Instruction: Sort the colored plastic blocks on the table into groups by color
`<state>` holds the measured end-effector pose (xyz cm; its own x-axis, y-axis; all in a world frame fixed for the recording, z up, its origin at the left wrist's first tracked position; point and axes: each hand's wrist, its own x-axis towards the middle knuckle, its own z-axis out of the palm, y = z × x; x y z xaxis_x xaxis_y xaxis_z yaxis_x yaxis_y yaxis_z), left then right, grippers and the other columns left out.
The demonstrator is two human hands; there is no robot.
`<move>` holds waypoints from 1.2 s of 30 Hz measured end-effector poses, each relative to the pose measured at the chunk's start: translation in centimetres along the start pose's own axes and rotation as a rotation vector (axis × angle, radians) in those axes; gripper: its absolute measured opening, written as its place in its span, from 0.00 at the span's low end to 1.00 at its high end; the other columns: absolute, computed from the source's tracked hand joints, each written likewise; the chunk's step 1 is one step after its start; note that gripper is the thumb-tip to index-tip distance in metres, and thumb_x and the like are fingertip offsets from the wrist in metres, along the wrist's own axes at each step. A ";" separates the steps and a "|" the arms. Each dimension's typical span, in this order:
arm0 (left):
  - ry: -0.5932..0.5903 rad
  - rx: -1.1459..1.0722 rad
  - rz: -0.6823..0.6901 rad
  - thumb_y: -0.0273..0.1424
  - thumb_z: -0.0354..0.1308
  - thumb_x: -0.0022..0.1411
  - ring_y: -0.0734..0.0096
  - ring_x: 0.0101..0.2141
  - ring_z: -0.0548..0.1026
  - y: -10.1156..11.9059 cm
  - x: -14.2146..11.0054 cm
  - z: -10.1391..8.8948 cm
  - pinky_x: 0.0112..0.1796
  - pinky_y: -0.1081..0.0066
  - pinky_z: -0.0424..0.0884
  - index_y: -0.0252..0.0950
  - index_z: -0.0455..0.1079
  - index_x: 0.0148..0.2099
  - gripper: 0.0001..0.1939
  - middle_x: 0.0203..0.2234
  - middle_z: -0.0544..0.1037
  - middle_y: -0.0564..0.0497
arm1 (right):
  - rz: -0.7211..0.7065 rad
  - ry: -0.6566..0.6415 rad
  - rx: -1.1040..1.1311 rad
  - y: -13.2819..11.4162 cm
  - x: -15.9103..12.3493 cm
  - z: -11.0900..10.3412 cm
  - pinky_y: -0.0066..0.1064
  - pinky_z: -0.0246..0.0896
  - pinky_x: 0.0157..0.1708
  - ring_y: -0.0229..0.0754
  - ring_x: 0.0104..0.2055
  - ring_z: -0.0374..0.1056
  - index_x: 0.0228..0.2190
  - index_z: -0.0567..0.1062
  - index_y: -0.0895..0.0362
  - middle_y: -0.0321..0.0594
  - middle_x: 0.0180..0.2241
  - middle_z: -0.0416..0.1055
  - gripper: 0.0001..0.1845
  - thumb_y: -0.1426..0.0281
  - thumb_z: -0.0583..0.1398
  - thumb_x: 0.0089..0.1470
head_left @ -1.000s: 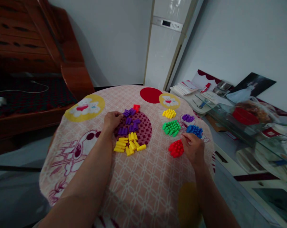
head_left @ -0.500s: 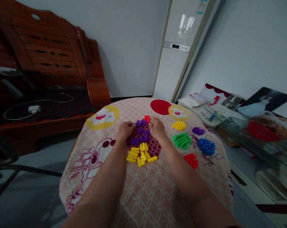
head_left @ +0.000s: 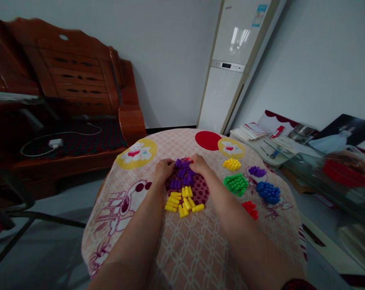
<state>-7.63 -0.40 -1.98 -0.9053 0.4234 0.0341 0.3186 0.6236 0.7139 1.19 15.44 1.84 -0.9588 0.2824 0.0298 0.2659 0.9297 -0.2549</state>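
My left hand (head_left: 164,170) is at the left side of a small heap of purple plastic pieces (head_left: 181,173), fingers curled together with the tips against the nearest ones. Opposite it, my right hand (head_left: 199,164) has its thumb and fingers drawn together at the heap's far right. A little red plastic (head_left: 188,158) shows beside those fingertips, mostly covered by the hand. What either hand pinches is too small to make out. Nearer me lie several yellow plastic pieces (head_left: 185,201), peg-shaped, some side by side. Purple and yellow pieces rest on the patterned tablecloth (head_left: 197,241).
Right of my forearm are sorted clusters: yellow (head_left: 232,164), green (head_left: 236,184), purple (head_left: 257,171), blue (head_left: 268,192) and red pieces (head_left: 250,210). A glass-topped side table (head_left: 303,165) with papers and bags stands at right. A wooden bench (head_left: 76,80) is behind left.
The view has tilted slightly, so everything sits lower and farther right. My right fingers now cover more of the red plastic, and both hands stay around the purple pieces.
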 end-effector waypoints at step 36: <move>0.022 -0.035 -0.002 0.34 0.57 0.58 0.68 0.29 0.77 -0.5 0.3 0.4 0.30 0.74 0.66 0.35 0.80 0.44 0.16 0.27 0.82 0.49 | 0.064 0.529 0.472 -0.8 -18.2 -4.3 0.31 0.68 0.44 0.43 0.43 0.75 0.46 0.76 0.55 0.40 0.41 0.79 0.17 0.71 0.52 0.60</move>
<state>-7.99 -0.32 -2.65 -0.9119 0.4076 0.0474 0.3069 0.6008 0.7381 18.89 10.54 5.67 -0.7339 0.5211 0.4358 0.1335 0.7396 -0.6596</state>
